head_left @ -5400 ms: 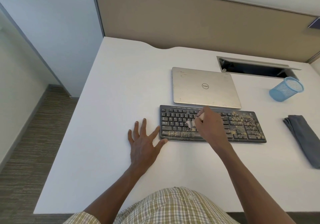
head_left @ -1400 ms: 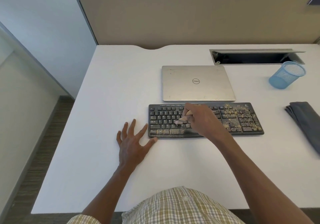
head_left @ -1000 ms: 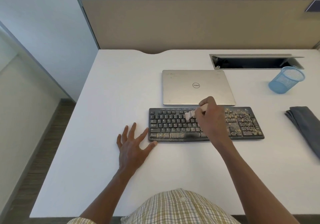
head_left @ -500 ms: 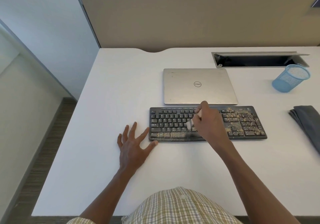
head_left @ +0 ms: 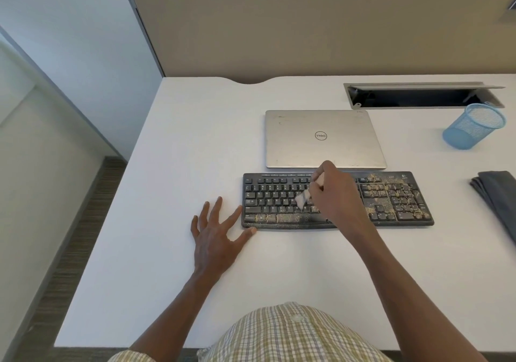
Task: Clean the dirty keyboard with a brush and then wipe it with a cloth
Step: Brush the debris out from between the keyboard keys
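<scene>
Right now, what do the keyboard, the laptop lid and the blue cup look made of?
Keyboard: matte black plastic, judging by its moulded keys; tan grit lies thickest on the right side.
Laptop: likely brushed metal; silver, dull sheen, some scuffs.
Blue cup: probably painted wire mesh; fine see-through grid.
Cloth: soft grey fabric, folded.

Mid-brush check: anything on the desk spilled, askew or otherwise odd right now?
Only the expected mess: tan crumbs cover the keyboard, thickest on the number pad at its right end and along the bottom row. The laptop is closed, the blue mesh cup upright, the grey cloth folded. Nothing is spilled on the desk.
</scene>
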